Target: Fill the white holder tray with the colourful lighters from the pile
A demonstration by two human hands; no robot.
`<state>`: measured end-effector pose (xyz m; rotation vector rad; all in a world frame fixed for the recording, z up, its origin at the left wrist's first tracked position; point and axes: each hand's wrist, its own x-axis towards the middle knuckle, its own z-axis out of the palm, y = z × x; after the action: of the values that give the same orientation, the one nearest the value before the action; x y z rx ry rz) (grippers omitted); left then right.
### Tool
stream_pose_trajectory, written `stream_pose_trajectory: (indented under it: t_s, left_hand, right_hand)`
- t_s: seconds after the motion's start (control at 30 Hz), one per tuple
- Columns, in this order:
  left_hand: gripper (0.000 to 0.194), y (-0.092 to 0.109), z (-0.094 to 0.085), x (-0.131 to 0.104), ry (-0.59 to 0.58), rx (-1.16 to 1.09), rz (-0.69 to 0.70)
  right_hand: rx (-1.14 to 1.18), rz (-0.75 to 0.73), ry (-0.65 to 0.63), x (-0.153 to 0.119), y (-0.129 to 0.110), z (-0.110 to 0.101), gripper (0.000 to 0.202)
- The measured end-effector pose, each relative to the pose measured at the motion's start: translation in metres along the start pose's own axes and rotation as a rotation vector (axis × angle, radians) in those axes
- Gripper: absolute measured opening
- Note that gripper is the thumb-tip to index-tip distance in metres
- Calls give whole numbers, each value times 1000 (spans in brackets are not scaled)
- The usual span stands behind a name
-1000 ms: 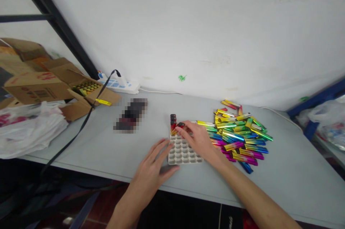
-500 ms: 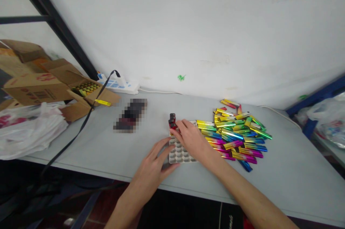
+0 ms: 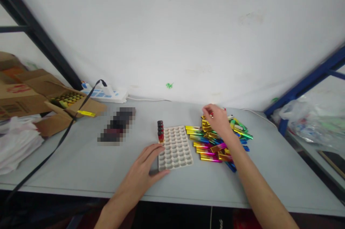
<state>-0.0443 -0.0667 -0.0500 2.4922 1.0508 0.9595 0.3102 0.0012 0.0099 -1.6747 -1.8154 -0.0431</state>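
Note:
A pale tray with many small hollows (image 3: 176, 148) lies on the grey table. Several red tubes with black tops (image 3: 160, 131) stand in a row at its back left corner. My left hand (image 3: 147, 162) rests at the tray's left edge, thumb and fingers apart, holding nothing. To the tray's right is a pile of shiny tubes (image 3: 208, 146) in gold, green, blue and pink. Over the back of that pile, my right hand (image 3: 215, 117) has its fingers pinched together; a small bit of red shows by the fingertips, too small to make out.
Open cardboard boxes (image 3: 40, 89) and a white plastic bag (image 3: 18, 143) are at the left. A black strap (image 3: 63, 137) hangs before them. Behind are a power strip (image 3: 107, 94) and the wall. Plastic bags (image 3: 302, 121) lie on a shelf at the right.
My right hand has moved from the tray's back left corner to the back of the shiny pile. My left hand stays by the tray. The view has shifted to the right.

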Motion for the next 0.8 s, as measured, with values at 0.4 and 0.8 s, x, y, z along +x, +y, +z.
stream_pose_trajectory:
  t_s: [0.4,0.8]
  left_hand:
    - [54,-4,0,0,-62,-38,-51]
    - [53,-6,2,-1,-80,-89,-89]
  right_hand:
    - [-428,144,-309,28,99,-12,25]
    - [-496,115,-531,28,81,-28,19]
